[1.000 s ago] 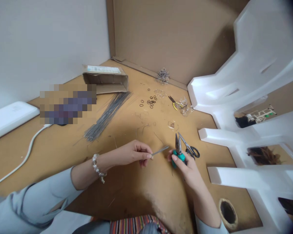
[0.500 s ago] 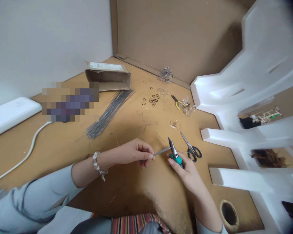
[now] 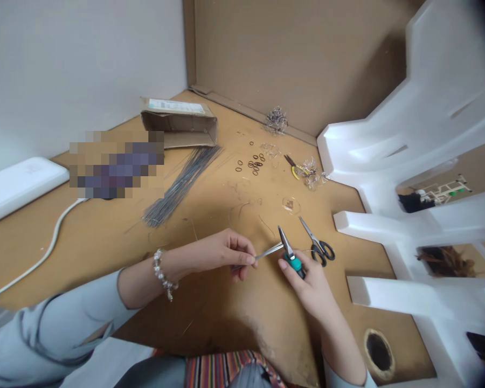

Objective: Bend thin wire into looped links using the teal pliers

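A thin bundle of grey wires (image 3: 270, 251) is pinched between the thumb and fingers of my left hand (image 3: 236, 255), with its free ends pointing right. My right hand (image 3: 303, 275) is closed around green-handled needle-nose pliers (image 3: 288, 247). The jaws look closed, pointing up and left, at the tips of the wires; whether they grip them I cannot tell. Just right of the pliers lie black-handled scissors (image 3: 318, 247). Beyond my hands, several small dark rings (image 3: 256, 164) are scattered on the table (image 3: 214, 199).
A large wire bundle (image 3: 181, 186) lies before an open cardboard box (image 3: 180, 121). Yellow-handled pliers (image 3: 294, 168) lie by tangled wire bits (image 3: 313, 172), with another wire tangle (image 3: 275, 120) farther back. White moulded foam (image 3: 367, 221) borders the right; a white power strip (image 3: 24, 186) sits left.
The plier jaws, slightly apart before, now look closed. Both hands stay in nearly the same place, and the wire bundle is still in my left hand.
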